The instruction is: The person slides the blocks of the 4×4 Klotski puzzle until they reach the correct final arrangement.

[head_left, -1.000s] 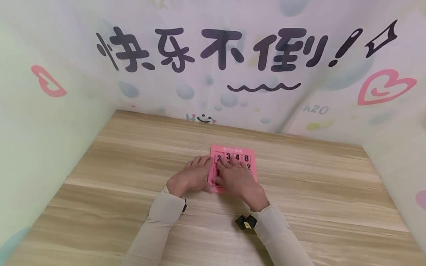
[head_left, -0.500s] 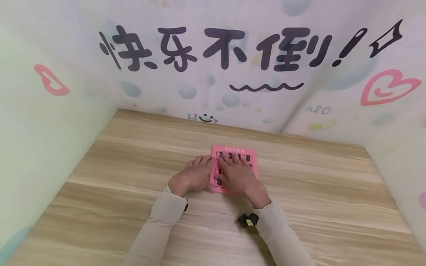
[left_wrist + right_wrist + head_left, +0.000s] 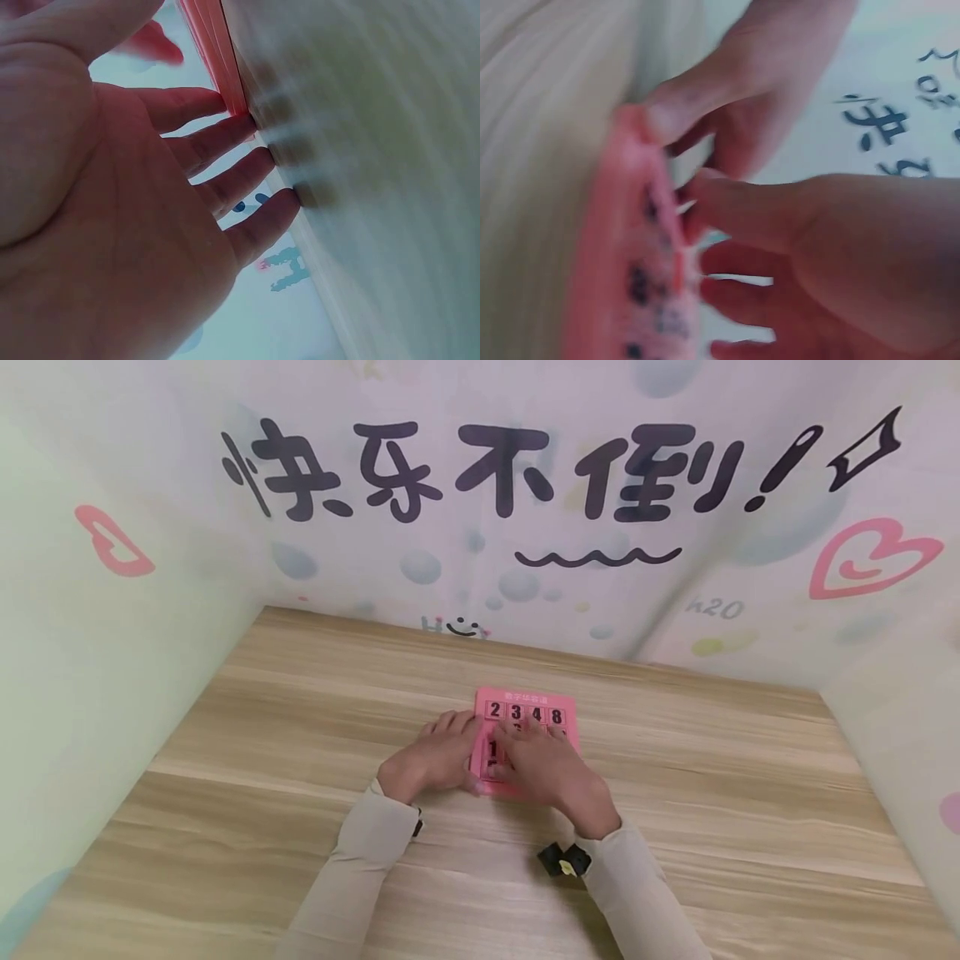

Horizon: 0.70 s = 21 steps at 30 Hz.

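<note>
A pink sliding number puzzle (image 3: 525,697) lies flat on the table; its top row reads 2, 3, 4, 8. My left hand (image 3: 438,756) rests along its left edge, thumb at the near-left corner. In the left wrist view, the left fingers (image 3: 232,176) are fairly straight, with tips at the puzzle's side and the tabletop. My right hand (image 3: 543,764) lies over the tiles, fingertips touching them, and hides much of the middle and lower right. The right wrist view is blurred; there the right thumb (image 3: 742,210) reaches the tiles beside the left thumb (image 3: 682,101).
The wood-grain table (image 3: 300,710) runs back to a printed cloth wall (image 3: 420,593) with large black characters. Pale walls stand at both sides. A black wrist strap piece with a yellow part (image 3: 562,860) hangs by the right sleeve (image 3: 630,877).
The 2 tile has slid up into the top-left slot, level with the 3. My right hand has shifted slightly right and back. The left hand stays in place.
</note>
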Each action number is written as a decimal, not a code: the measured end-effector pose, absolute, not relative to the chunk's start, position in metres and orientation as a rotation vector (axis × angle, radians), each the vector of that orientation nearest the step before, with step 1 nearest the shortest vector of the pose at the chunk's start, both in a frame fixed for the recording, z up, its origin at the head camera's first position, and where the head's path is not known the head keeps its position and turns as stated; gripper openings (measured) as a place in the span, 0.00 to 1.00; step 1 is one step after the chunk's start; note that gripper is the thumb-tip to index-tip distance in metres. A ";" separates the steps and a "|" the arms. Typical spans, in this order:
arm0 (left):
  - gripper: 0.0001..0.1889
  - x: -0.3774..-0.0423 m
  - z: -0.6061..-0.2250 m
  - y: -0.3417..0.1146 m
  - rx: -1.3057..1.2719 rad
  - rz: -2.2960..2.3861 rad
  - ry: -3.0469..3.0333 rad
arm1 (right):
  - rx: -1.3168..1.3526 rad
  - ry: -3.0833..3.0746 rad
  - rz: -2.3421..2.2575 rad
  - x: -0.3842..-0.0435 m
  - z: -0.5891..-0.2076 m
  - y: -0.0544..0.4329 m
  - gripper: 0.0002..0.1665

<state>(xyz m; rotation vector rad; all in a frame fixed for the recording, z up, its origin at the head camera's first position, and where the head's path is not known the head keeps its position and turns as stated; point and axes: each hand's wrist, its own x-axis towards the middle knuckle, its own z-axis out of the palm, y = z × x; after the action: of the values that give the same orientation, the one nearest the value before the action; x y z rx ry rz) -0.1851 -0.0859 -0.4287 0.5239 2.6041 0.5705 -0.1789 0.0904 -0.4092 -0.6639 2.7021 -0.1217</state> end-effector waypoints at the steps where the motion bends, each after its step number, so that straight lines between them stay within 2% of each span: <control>1: 0.55 -0.185 -0.429 -0.086 0.523 0.577 2.603 | -0.661 2.680 -0.106 -0.176 -0.406 0.090 0.37; 8: 0.59 -0.184 -0.429 -0.087 0.518 0.591 2.600 | -0.667 2.566 -0.066 -0.164 -0.392 0.087 0.32; 21: 0.60 -0.185 -0.430 -0.086 0.512 0.587 2.595 | -0.666 2.597 -0.003 -0.162 -0.394 0.084 0.38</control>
<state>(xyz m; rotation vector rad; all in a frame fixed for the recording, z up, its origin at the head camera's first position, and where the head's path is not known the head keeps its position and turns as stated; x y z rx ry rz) -0.1850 -0.0862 -0.4297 0.5119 2.5950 0.5866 -0.1623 0.0840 -0.3944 -0.6660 2.5973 -0.0033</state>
